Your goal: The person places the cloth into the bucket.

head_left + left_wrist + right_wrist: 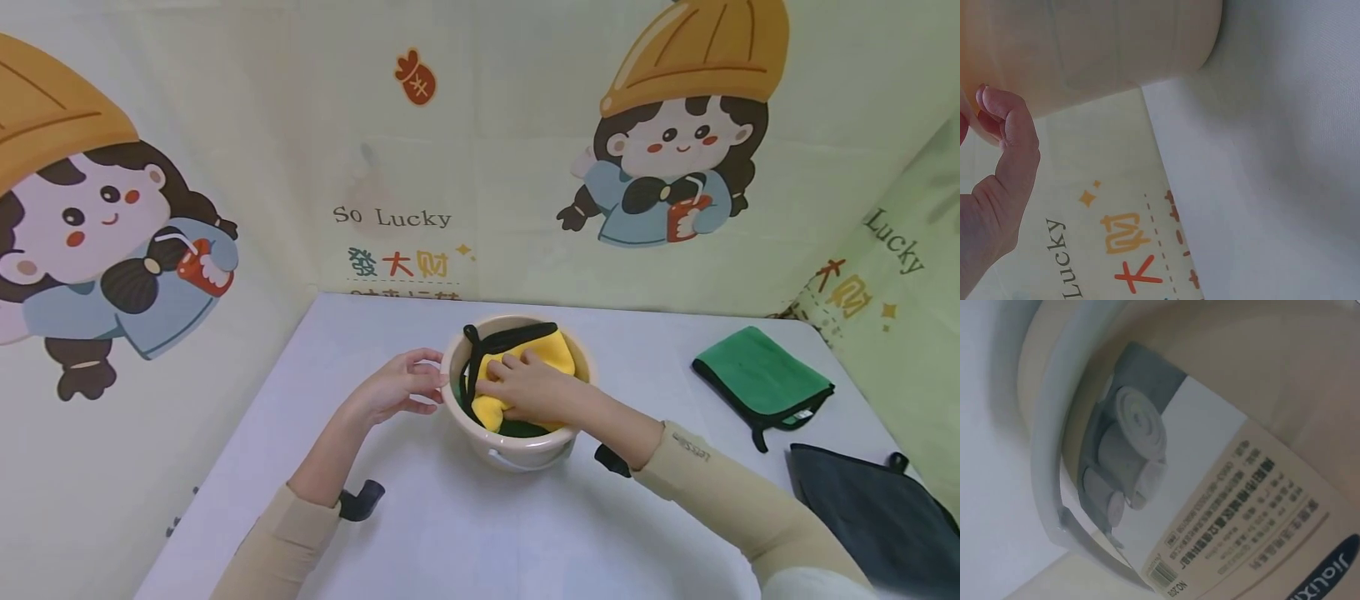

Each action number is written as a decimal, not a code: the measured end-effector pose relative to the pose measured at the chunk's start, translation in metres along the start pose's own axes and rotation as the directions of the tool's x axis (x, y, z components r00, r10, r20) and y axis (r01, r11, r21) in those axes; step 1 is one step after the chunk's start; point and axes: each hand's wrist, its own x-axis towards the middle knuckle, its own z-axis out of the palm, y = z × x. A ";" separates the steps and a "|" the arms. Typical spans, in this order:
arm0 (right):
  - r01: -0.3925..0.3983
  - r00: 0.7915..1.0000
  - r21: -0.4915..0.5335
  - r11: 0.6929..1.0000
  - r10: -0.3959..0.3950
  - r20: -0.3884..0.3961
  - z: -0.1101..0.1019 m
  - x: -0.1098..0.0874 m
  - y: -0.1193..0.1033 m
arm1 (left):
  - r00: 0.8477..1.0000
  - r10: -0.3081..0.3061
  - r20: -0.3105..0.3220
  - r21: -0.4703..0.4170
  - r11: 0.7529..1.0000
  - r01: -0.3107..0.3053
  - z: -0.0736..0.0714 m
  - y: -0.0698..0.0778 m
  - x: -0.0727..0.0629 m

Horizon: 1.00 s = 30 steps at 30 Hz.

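Observation:
A cream plastic bucket [517, 450] stands on the table, with a thin handle hanging at its front. Inside it lies a yellow cloth [558, 354] with black edging and a black loop; some dark green cloth [522, 429] shows below. My right hand [528, 387] reaches over the rim, its spread, slightly bent fingers pressing on the yellow cloth. At the bucket's left side my left hand [401, 387] touches the rim with loosely bent fingers, also seen as a hand [1010, 150] in the left wrist view. The right wrist view shows the bucket's printed label [1210, 487], but no hand.
A folded green cloth [765, 371] with black edging lies to the right on the white table [450, 533]. Nearer the right edge lies a dark grey cloth [877, 508] with a loop. A printed curtain [510, 167] hangs behind the table.

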 end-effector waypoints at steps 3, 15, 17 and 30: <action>0.003 0.999 0.002 1.000 -0.003 0.037 0.001 0.002 -0.001 | 1.000 0.006 0.002 -0.002 1.000 -0.006 0.000 -0.001 0.000; 0.029 0.989 -0.086 0.996 -0.016 0.148 0.006 0.007 -0.004 | 1.000 0.006 0.002 -0.006 1.000 -0.006 0.000 0.000 -0.001; 0.031 0.988 -0.098 0.995 -0.016 0.156 0.006 0.007 -0.005 | 1.000 0.008 -0.001 -0.004 1.000 -0.008 0.000 0.000 -0.002; -0.029 0.997 0.206 0.978 0.043 -0.065 -0.011 -0.024 0.008 | 1.000 0.018 0.001 -0.005 1.000 -0.018 -0.001 0.000 0.000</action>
